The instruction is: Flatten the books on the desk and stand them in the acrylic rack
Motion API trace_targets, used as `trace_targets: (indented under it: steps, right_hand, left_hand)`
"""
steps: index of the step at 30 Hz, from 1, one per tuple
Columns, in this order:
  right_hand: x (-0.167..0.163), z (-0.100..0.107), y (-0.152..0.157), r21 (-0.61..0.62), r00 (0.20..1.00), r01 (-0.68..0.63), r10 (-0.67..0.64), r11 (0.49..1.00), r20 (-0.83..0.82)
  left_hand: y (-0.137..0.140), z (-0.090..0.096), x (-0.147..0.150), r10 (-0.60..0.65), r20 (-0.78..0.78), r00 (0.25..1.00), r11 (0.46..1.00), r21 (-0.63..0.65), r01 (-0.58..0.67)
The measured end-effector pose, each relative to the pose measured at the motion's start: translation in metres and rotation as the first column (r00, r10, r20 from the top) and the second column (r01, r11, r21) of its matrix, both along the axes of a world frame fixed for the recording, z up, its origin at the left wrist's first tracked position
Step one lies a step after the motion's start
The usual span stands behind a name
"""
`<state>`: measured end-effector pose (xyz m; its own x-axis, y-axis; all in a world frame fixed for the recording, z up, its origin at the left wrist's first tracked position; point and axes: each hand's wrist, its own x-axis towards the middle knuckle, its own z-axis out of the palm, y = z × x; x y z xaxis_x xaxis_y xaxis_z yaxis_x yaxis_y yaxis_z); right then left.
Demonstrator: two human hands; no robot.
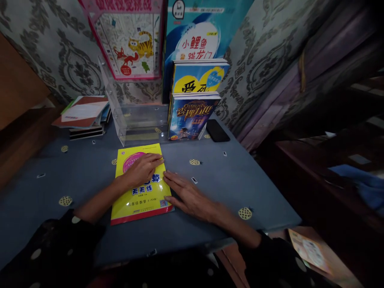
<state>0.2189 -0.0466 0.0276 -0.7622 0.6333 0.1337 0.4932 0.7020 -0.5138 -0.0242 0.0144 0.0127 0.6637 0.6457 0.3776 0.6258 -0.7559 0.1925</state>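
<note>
A yellow workbook (123, 204) with a red strip along its bottom lies on the blue tablecloth (204, 232). Across its cover rests my left hand (144, 169), fingers stretched toward the book's right edge and covering part of the printed title. My right hand (187, 195) lies at that same right edge. Its fingers are extended and its thumb is apart, with the fingertips at the book's side. Neither hand is closed around the workbook. Just beyond the book stands a clear acrylic book rack (141, 138).
Several upright books, including a blue one (190, 118) and a pink one (129, 44), stand in the rack. A black phone (218, 131) lies to its right. At left is a stack of books (85, 114). A patterned curtain (258, 52) hangs behind the table.
</note>
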Motion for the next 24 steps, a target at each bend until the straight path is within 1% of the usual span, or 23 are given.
trace_targets:
  steps: [5, 8, 10, 13, 16, 24]
  right_hand:
    - [0.005, 0.007, -0.008, -0.019, 0.999, -0.035, 0.036, 0.999, 0.004]
    - [0.009, 0.005, -0.014, -0.02, 0.998, -0.057, 0.057, 0.998, 0.005]
    - [0.011, 0.001, -0.018, 0.004, 0.997, -0.075, 0.075, 0.997, -0.003]
    - [0.011, -0.006, -0.024, 0.067, 0.995, -0.094, 0.095, 0.993, -0.006]
    - [0.01, -0.01, -0.025, 0.116, 0.997, -0.079, 0.081, 0.99, -0.015]
    - [0.005, -0.015, -0.017, 0.172, 0.997, -0.04, 0.05, 0.984, -0.056]
  left_hand:
    - [-0.02, 0.005, 0.001, -0.019, -0.046, 0.999, 1.0, -0.018, 0.018]
    - [-0.028, 0.006, 0.003, -0.013, -0.068, 0.998, 1.0, -0.026, 0.011]
    - [-0.03, 0.006, 0.004, -0.002, -0.08, 0.997, 0.999, -0.035, 0.0]
    - [-0.032, 0.006, 0.005, 0.009, -0.083, 0.996, 0.999, -0.046, -0.013]
    - [-0.03, 0.005, 0.004, 0.009, -0.074, 0.997, 0.999, -0.049, -0.012]
    - [-0.02, 0.002, 0.001, 0.04, -0.053, 0.998, 0.998, -0.042, -0.042]
